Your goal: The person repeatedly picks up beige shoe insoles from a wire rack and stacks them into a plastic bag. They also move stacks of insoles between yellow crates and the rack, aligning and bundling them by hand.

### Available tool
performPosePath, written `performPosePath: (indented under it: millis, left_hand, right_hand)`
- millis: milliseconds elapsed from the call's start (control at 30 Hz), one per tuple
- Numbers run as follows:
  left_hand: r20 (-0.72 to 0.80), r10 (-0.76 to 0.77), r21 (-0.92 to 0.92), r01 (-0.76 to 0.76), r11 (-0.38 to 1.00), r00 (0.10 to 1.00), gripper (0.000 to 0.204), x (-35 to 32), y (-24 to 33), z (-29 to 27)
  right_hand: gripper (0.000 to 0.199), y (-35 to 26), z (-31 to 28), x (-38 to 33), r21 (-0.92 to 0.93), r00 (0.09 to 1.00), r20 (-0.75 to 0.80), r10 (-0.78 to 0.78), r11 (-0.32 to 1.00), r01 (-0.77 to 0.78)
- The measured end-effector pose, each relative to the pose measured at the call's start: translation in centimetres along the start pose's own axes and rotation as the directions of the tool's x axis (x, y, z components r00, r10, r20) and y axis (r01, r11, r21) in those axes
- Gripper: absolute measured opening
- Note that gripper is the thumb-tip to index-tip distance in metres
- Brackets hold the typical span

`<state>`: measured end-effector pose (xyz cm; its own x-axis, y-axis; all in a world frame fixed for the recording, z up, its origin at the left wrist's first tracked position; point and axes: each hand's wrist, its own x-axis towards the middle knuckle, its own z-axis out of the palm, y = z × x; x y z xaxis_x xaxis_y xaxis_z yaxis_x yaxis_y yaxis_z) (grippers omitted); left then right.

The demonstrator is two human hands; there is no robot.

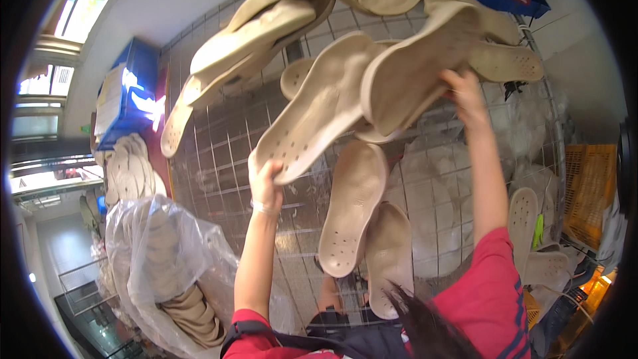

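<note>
Up against the wire rack (219, 159) in the head view, we hold two beige insoles. Our left hand (264, 183) is closed around the near end of one insole (312, 116), whose long axis runs up and right from that hand. Our right hand (465, 96) pinches the edge of a second insole (412, 70), just right of and overlapping the first. More insoles (355, 209) hang below, between our arms, nearer the left hand. A plastic bag (166, 259) sits low left.
</note>
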<state>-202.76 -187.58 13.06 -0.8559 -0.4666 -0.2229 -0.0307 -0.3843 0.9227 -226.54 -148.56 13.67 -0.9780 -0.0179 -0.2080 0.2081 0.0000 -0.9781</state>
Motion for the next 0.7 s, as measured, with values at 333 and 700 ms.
performPosePath:
  millis: [333, 700]
  left_hand:
    - [0.001, -0.083, 0.65, 0.062, 0.757, 0.997, 0.069, -14.3, 0.7, -2.0]
    - [0.622, -0.418, -0.227, 0.663, 0.713, 0.662, 0.082, -15.0, 2.8, -2.8]
  right_hand:
    - [0.067, 0.2, -4.9, -2.7, -0.834, 0.981, -0.074, -0.182, 0.55, 0.039]
    - [0.051, -13.2, 8.0, -13.3, -0.226, 0.386, 0.795, -0.468, 0.362, 0.904]
